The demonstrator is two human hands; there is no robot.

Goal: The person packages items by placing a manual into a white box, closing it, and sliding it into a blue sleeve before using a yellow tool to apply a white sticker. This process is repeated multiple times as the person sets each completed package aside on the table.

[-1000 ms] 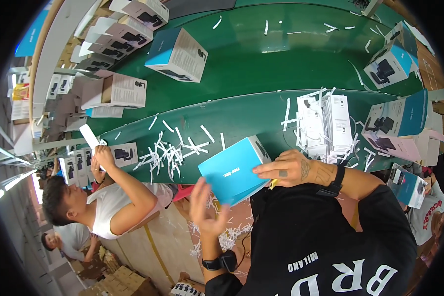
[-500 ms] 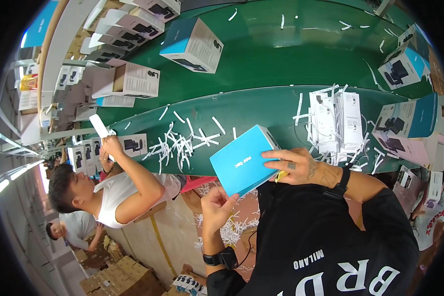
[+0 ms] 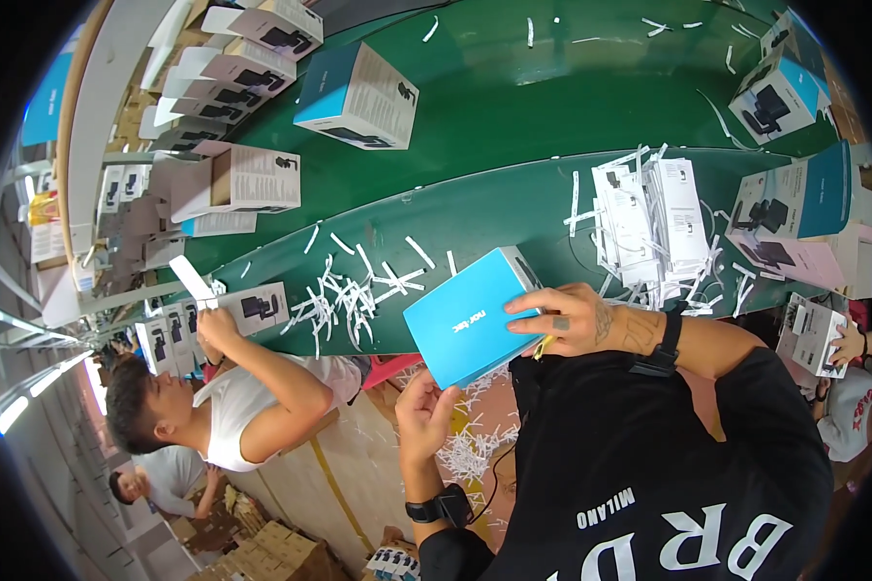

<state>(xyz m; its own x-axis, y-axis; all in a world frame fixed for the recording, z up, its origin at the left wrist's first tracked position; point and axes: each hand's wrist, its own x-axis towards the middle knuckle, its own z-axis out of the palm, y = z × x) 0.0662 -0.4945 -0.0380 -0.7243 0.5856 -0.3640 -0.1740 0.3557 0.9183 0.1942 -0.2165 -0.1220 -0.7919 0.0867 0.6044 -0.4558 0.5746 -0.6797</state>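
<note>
A bright blue carton (image 3: pixel 470 315) is tilted over the near edge of the green table. My right hand (image 3: pixel 564 321) grips its right side, fingers laid across the blue face and the thumb hidden beneath. A small yellow thing (image 3: pixel 545 345), too little to name, shows under that hand. My left hand (image 3: pixel 422 418) is at the carton's lower corner, fingers bent and thumb against the edge; part of its hold is hidden. Beyond the carton lies a pile of white paper strips (image 3: pixel 344 300). Right of it is a stack of white printed pieces (image 3: pixel 654 218) with strips around it.
White-and-blue cartons stand at the far left (image 3: pixel 358 97) and the right (image 3: pixel 775 102). An open carton (image 3: pixel 799 208) is near my right arm. At left a co-worker (image 3: pixel 252 407) holds a white piece (image 3: pixel 192 281). Paper scraps (image 3: pixel 470 450) litter the floor.
My left hand has eased slightly down from the carton's corner, its thumb lower on the edge. The carton stays in my right hand. At the right, another person's hand on a white box has come into sight.
</note>
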